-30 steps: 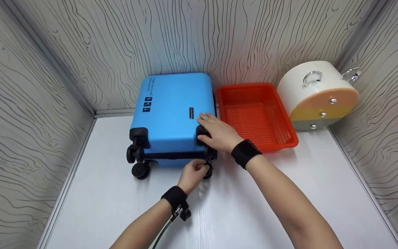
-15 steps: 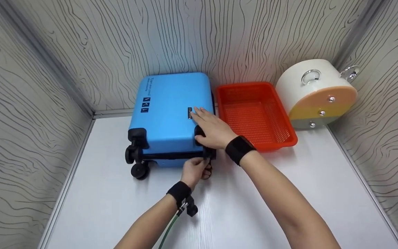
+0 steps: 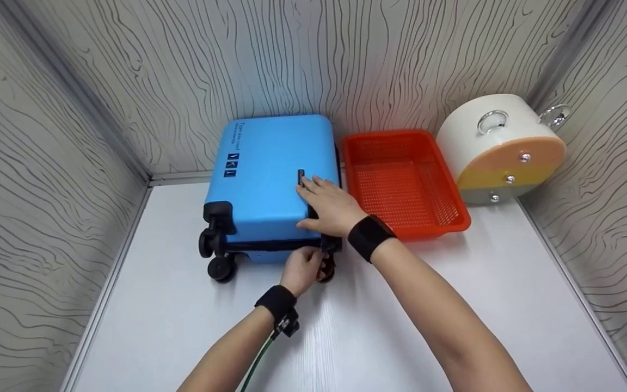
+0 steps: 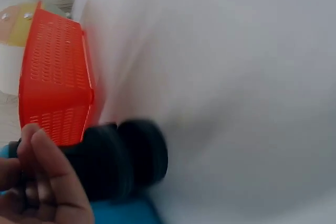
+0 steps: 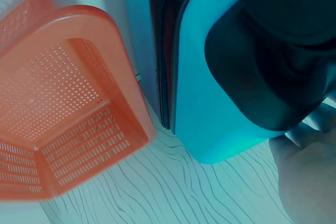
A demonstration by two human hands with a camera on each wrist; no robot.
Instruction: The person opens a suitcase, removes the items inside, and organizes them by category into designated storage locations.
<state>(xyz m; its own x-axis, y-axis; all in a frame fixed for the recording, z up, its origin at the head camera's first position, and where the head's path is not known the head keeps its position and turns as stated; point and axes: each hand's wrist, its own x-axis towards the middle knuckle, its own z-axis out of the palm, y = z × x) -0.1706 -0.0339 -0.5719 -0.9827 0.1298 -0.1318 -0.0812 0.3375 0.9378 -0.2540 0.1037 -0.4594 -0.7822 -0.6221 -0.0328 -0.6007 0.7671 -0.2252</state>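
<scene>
A blue hard-shell suitcase [image 3: 270, 163] lies flat with black caster wheels [image 3: 221, 268] facing me. Its zipper [image 5: 164, 40] runs along the side seam in the right wrist view. Below the near right corner, my left hand [image 3: 299, 270] pinches at the zipper seam with curled fingers; the small part between thumb and fingertips is hidden. Beside those fingers is a black wheel [image 4: 113, 161] in the left wrist view. My right hand [image 3: 332, 209] rests on the top shell at that corner, fingers straight and spread near the dark label [image 3: 301, 175].
Just right of the suitcase stands a red perforated plastic basket [image 3: 460, 220]. Farther right, against the back corner, is a white rounded case [image 3: 471, 120] with striped front and metal ring handles. A green cable [image 3: 256, 362] trails from the left wrist camera. Wood-patterned walls enclose the white table.
My right hand has slid a little left across the suitcase shell. At the wheel corner, my left hand shifted slightly right, then back left. The suitcase has stayed in place.
</scene>
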